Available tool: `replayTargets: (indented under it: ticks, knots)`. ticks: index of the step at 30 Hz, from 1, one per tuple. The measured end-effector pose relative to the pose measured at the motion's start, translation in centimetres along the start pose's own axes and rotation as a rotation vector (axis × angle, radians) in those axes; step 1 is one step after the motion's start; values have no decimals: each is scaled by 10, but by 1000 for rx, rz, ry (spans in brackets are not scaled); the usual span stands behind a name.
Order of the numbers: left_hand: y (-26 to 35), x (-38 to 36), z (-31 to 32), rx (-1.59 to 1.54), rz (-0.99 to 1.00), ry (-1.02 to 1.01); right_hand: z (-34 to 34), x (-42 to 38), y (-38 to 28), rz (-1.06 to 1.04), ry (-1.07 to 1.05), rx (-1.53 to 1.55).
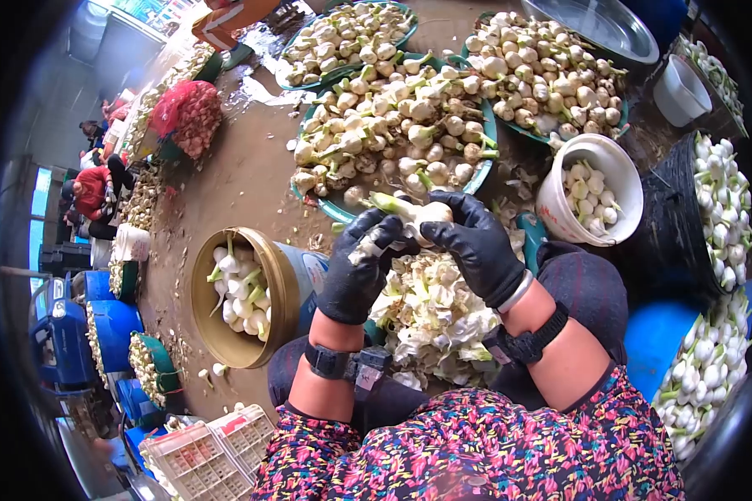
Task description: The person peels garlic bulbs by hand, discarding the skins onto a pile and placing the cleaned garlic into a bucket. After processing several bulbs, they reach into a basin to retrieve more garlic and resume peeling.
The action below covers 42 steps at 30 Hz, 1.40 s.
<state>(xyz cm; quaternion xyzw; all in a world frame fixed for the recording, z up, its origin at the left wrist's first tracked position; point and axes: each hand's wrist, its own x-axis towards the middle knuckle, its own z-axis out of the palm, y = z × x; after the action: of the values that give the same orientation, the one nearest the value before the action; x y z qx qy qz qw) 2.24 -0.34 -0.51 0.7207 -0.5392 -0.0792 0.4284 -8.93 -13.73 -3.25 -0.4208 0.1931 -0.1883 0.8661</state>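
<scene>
Both my hands wear black gloves and meet in front of me around one garlic bulb [426,216], its cut green stem pointing left. My left hand [355,269] is closed on the stem side, with a scrap of pale peel between its fingers. On the other side, my right hand [481,253] grips the round end with thumb and fingers. Directly below them lies a heap of loose garlic skins [434,317] between my knees. Beyond my hands is a wide green-rimmed basin [486,125] piled with unpeeled garlic bulbs [393,125].
A gold-rimmed bucket [200,334] with white bulbs stands left; a white bucket [551,192] holds more at right. Full containers of peeled garlic [721,209] line the right side. A red net sack [194,117], a plastic crate [205,455] and a person in red [92,188] are leftward.
</scene>
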Motion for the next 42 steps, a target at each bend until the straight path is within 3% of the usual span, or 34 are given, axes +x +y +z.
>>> replayTargets:
  ticks: [1,2,3,4,5,8,9,10,12,13,15,16,18,19,21,22,24,26,28,30,31,32,33,34,35,36,38,40,41,42]
  knots:
    - [8,3,2,-321,-246,-7,-2,2,3,-38,-25,-29]
    - [-12,-1,7,-28,13,15,0,0,3,-147,-15,-148]
    - [-26,-7,20,-677,-540,77,-2,2,7,-220,-26,-248]
    - [-11,-1,11,-649,-563,33,1,1,-3,-189,-55,-369]
    - [-6,-1,9,-715,-568,79,5,0,-4,-109,-58,-285]
    - [-19,-3,13,-995,-576,97,0,2,10,-213,-66,-280]
    - [-20,-3,11,-982,-501,81,8,-2,3,-41,-128,4]
    - [-17,-2,7,-983,-433,47,11,-1,6,-37,-47,-5]
    - [-11,-2,6,-734,-405,5,9,3,8,230,-10,193]
    - [-12,-3,8,-705,-364,36,12,-2,-1,232,-19,191]
    - [-16,-7,11,-638,-311,32,19,-13,-23,443,-100,-19]
    - [-20,-8,10,-569,-261,19,4,-4,-11,697,-242,352]
    - [-22,-12,9,-424,-243,22,2,-5,-11,778,-239,336]
    - [-20,-12,9,-502,-248,39,6,-4,-12,779,-241,329]
    - [-18,-12,11,-584,-254,59,16,-4,-11,754,31,439]
    - [-16,-12,13,-686,-292,94,18,-5,-10,756,31,437]
    - [-15,-12,13,-792,-326,135,21,-4,-7,549,6,330]
    - [-14,-11,13,-1047,-468,106,15,2,-1,556,-69,333]
    - [-20,-9,15,-1054,-415,127,4,-1,3,342,-163,186]
    - [-16,-10,33,-996,-469,71,-2,-10,-2,347,-107,202]
    - [-18,-10,24,-966,-471,126,32,-13,-4,-7,-82,-314]
    - [-23,-10,14,-951,-480,166,25,-10,6,-78,-65,-407]
    - [-27,-12,17,-989,-512,158,12,-2,26,-297,32,-652]
    - [-16,-9,9,-832,-442,151,21,-5,10,-165,-15,-499]
    - [-10,-7,9,-883,-475,150,20,-7,-1,-69,-53,-359]
    - [-5,-4,8,-923,-512,156,13,-6,-1,-75,-64,-331]
    - [0,-3,2,-696,-393,69,12,-8,-6,54,-42,-83]
    - [-1,-3,-7,-557,-320,-19,9,-6,-11,234,-67,-52]
    - [-15,-5,-7,-234,-71,-41,8,-5,-17,351,-121,-43]
    - [-16,-6,-7,-239,-73,-49,8,-6,-21,353,-112,-39]
